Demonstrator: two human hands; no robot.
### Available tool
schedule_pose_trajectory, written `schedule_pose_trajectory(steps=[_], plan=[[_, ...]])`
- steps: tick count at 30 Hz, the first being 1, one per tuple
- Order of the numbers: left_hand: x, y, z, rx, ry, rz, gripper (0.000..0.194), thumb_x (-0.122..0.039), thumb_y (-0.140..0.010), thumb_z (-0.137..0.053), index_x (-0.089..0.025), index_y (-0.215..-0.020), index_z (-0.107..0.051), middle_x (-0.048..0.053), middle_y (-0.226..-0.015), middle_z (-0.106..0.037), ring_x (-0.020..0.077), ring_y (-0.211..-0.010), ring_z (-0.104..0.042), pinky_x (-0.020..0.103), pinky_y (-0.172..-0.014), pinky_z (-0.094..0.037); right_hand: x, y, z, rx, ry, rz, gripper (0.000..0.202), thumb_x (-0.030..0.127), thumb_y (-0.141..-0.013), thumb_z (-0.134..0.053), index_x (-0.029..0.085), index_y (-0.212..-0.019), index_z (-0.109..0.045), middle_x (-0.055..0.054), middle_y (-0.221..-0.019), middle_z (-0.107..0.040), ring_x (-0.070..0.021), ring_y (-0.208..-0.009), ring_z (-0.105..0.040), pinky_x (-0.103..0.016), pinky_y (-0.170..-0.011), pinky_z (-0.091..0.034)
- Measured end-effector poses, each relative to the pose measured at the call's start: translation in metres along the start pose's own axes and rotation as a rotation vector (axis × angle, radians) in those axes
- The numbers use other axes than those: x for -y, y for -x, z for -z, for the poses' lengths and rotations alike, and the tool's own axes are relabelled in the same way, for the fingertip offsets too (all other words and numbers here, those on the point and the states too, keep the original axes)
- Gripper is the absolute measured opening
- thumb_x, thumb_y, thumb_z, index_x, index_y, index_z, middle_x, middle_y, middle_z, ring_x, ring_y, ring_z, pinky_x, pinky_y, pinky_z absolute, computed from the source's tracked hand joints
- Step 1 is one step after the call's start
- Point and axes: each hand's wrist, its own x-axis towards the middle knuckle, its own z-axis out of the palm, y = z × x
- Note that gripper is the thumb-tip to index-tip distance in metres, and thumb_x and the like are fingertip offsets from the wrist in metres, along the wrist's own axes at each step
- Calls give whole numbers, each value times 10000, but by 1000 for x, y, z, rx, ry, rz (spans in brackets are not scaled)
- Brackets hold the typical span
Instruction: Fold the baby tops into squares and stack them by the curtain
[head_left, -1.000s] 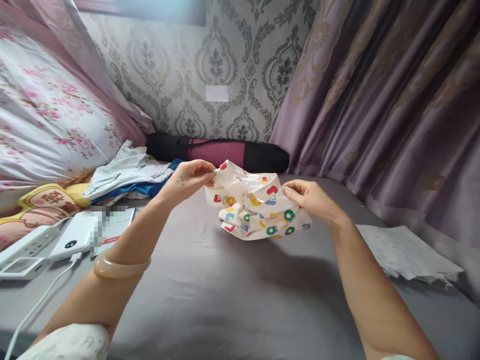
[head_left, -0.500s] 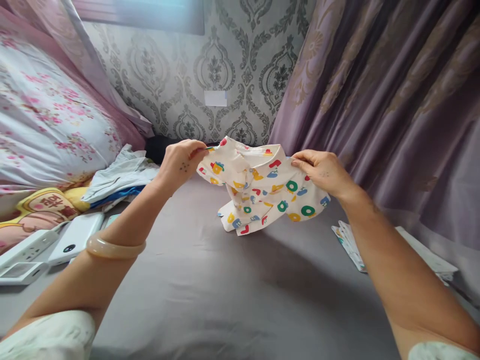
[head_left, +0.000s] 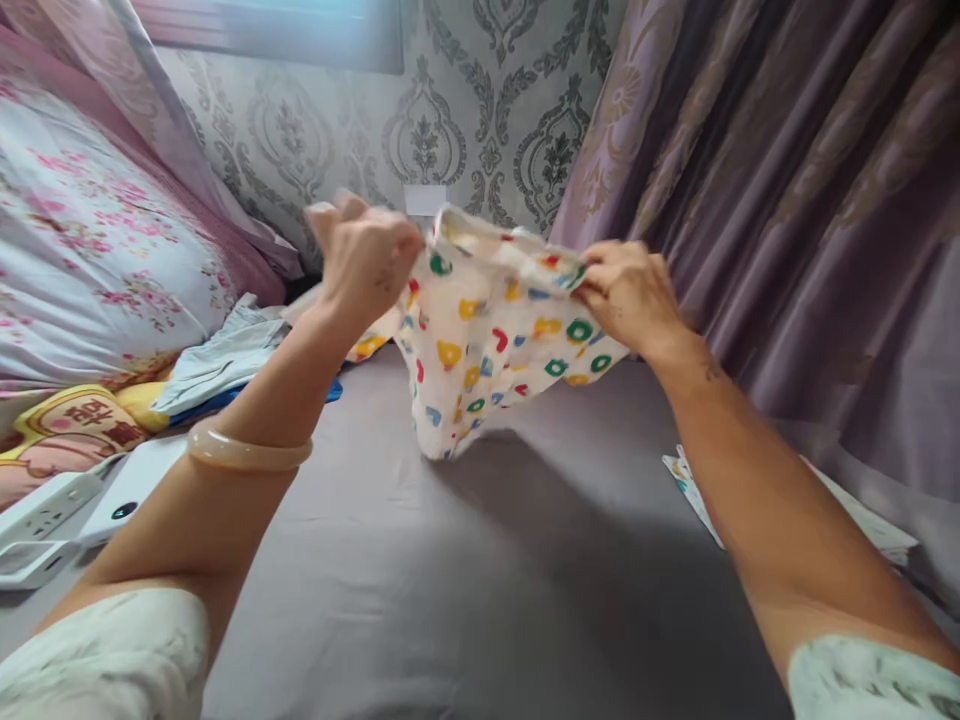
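A small white shirt (head_left: 495, 340) with red, yellow, green and blue shapes hangs in the air above the grey sheet (head_left: 360, 590). My left hand (head_left: 367, 250), somewhat blurred, grips it near the left shoulder. On the other side my right hand (head_left: 626, 290) pinches the cloth at the right shoulder. The collar opening is at the top between the hands, and the lower edge hangs down close to the sheet. A pale bangle circles my left forearm.
At the left are a floral pillow (head_left: 127, 240), grey clothing (head_left: 221, 355), a yellow cushion (head_left: 82, 425), a white power strip (head_left: 52, 505) and a white device (head_left: 135, 480). Folded white cloth (head_left: 694, 490) lies at the right, beside purple curtains (head_left: 750, 220). A patterned wall stands behind.
Both hands have risen, lifting the shirt higher. Its body has spread out and hangs differently, with cloth now reaching left below my left hand.
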Motion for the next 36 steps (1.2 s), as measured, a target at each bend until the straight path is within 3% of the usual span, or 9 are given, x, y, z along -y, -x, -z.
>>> schedule_pose_trajectory(steps=[1, 5, 8, 17, 20, 23, 26, 30, 36], plan=[[3, -2, -5, 105, 23, 8, 222, -321, -927, -495, -172, -873, -651, 39, -837, -642, 266, -1115, -467, 479, -1016, -220, 0, -1, -3, 39, 11, 5, 192, 269, -911, -565, 211, -772, -684, -53, -1106, -661, -252, -1067, -553, -461, -970, -400], [19, -9, -21, 16, 45, 92, 244, -325, -934, -477, -150, -942, -648, 27, -850, -648, 246, -1100, -460, 444, -1006, -217, -3, -5, -11, -147, 75, -97, 205, 293, -923, -534, 199, -872, -708, -90, -1146, -622, -270, -1100, -513, -472, -971, -379], [23, -16, -24, 107, 84, 18, 219, -325, -910, -530, -145, -895, -654, 4, -790, -635, 222, -1068, -462, 416, -1008, -216, -5, -10, -10, -76, 83, -71, 233, 308, -933, -516, 205, -855, -709, -80, -1089, -626, -268, -1089, -508, -507, -1000, -343], [24, -37, -31, 15, 71, 81, 215, -316, -881, -556, -159, -891, -703, -2, -771, -657, 198, -976, -527, 395, -986, -257, -10, -17, -15, -183, 124, -112, 240, 319, -936, -513, 219, -824, -700, -74, -1085, -633, -272, -1088, -503, -511, -982, -341], [26, -41, -31, 143, 87, 25, 194, -297, -852, -579, -150, -850, -705, 0, -743, -664, 185, -887, -564, 396, -989, -279, -12, -19, -16, -107, 144, -109, 248, 325, -930, -518, 216, -806, -702, -69, -1048, -648, -264, -1040, -531, -486, -947, -375], [26, -42, -34, 29, 92, 53, 259, -354, -882, -521, -175, -898, -709, 8, -796, -695, 194, -887, -578, 427, -1016, -270, -14, -20, -13, -152, 208, -157, 232, 311, -928, -512, 202, -883, -712, -81, -1079, -647, -274, -1054, -527, -480, -943, -375], [25, -42, -39, 126, 128, -1, 275, -383, -867, -511, -193, -871, -710, 5, -775, -693, 200, -884, -596, 434, -1034, -262, -18, -21, -13, -99, 230, -165, 217, 289, -907, -530, 181, -876, -715, -97, -1081, -655, -278, -1040, -530, -467, -926, -383], [28, -45, -47, -17, 148, 157, 258, -364, -857, -503, -199, -934, -686, 31, -853, -692, 238, -977, -594, 417, -996, -302, -28, -21, -22, -98, 230, -182, 274, 308, -944, -470, 191, -880, -710, -110, -1044, -661, -266, -1015, -549, -468, -922, -385], [26, -42, -57, 32, 179, 186, 308, -374, -891, -439, -200, -938, -689, 12, -840, -673, 196, -939, -599, 408, -979, -325, -38, -18, -34, -62, 176, -270, 311, 330, -969, -422, 191, -978, -700, -109, -929, -665, -252, -930, -578, -428, -834, -436]])
